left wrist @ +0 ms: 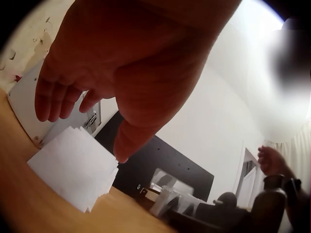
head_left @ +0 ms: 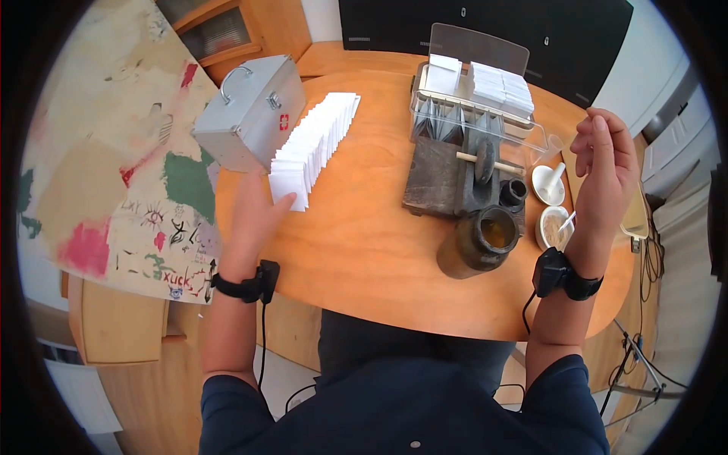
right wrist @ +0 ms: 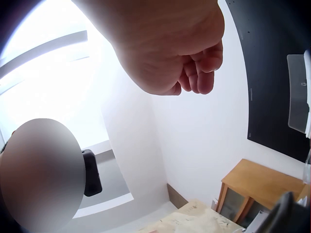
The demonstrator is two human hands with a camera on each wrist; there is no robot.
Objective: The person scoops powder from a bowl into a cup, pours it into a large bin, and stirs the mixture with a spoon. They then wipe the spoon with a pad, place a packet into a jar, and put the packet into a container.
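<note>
A long overlapping row of white paper packets (head_left: 315, 148) runs across the left of the table. My left hand (head_left: 254, 216) is at its near end, thumb right by the front packet in the head view. In the left wrist view, that hand (left wrist: 126, 73) hovers with extended fingers over the white stack (left wrist: 73, 167), nothing in its grasp. My right hand (head_left: 609, 163) is raised at the right side, fingers loosely curled and holding nothing. Below it are a small white mortar with a pestle (head_left: 557, 176) and a white bowl (head_left: 543, 236) of brown powder with a spoon.
A silver case (head_left: 235, 125) with a red cross stands left of the packets. At the back right is a clear lidded box (head_left: 417, 95) holding more white packets. Before it are a dark wooden block (head_left: 428, 178) with a grinding wheel (head_left: 483, 163) and a dark jar (head_left: 462, 250).
</note>
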